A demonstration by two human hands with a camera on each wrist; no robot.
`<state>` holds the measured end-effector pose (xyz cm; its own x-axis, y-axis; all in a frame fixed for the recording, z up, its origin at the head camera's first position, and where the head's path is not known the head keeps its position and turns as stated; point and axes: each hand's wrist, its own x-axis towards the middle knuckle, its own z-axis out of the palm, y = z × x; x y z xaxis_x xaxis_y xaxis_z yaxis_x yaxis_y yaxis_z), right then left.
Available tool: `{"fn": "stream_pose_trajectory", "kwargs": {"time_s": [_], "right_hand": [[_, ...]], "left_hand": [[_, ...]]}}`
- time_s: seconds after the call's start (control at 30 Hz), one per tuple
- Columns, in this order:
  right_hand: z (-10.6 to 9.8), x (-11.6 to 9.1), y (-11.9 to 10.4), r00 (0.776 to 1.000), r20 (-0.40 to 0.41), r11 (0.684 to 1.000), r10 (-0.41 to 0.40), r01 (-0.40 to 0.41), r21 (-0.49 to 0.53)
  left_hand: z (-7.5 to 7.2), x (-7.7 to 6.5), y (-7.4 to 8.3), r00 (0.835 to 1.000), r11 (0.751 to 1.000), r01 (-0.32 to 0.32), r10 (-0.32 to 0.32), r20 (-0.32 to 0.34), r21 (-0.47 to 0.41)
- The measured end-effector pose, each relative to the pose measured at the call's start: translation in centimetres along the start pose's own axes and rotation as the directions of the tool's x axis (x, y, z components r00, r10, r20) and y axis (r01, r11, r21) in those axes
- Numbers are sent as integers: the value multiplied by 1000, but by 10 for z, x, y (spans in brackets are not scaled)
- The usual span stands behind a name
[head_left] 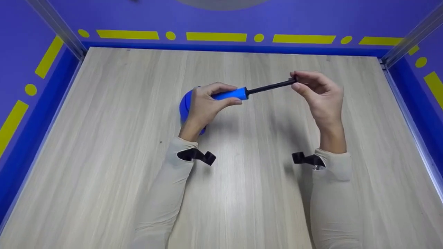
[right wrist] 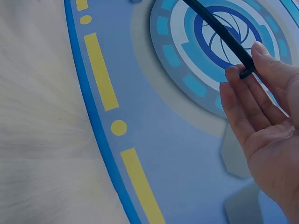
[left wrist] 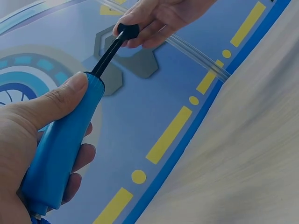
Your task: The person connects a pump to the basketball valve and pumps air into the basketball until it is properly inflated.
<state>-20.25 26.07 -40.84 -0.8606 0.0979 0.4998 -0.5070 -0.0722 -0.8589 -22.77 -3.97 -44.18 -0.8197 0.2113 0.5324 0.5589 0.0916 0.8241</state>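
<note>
A small hand pump (head_left: 237,94) with a blue barrel is held above the table, its black plunger rod (head_left: 271,86) drawn out to the right. My left hand (head_left: 206,107) grips the barrel, thumb along its side in the left wrist view. At the rod's end, my right hand (head_left: 325,97) pinches the dark knob (left wrist: 128,31) between thumb and fingers. A blue rounded thing (head_left: 185,105) shows behind the left hand, mostly hidden by it. In the left wrist view a bit of blue (left wrist: 44,220) meets the barrel's lower tip; what kind of thing it is, I cannot tell.
Below lies a light wood-grain table (head_left: 104,138). Blue panels (head_left: 221,20) with yellow marks stand along its back and both sides, with metal posts (head_left: 415,38) at the back corners. Black camera mounts (head_left: 207,158) stick out from both sleeves.
</note>
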Motion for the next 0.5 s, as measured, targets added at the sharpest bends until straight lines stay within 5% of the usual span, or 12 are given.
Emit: {"fn": "stream_pose_trajectory", "kwargs": {"time_s": [0.2,0.5], "right_hand": [[9,-2,3,998,53,1000,-17,17,-12],[49,-14,17,975,220,990,20,12,-141]], "left_hand": [[8,1,4,1000,1000,3,-3,-9,-6],[14,-2,8,999,999,43,-43,-13,0]]}}
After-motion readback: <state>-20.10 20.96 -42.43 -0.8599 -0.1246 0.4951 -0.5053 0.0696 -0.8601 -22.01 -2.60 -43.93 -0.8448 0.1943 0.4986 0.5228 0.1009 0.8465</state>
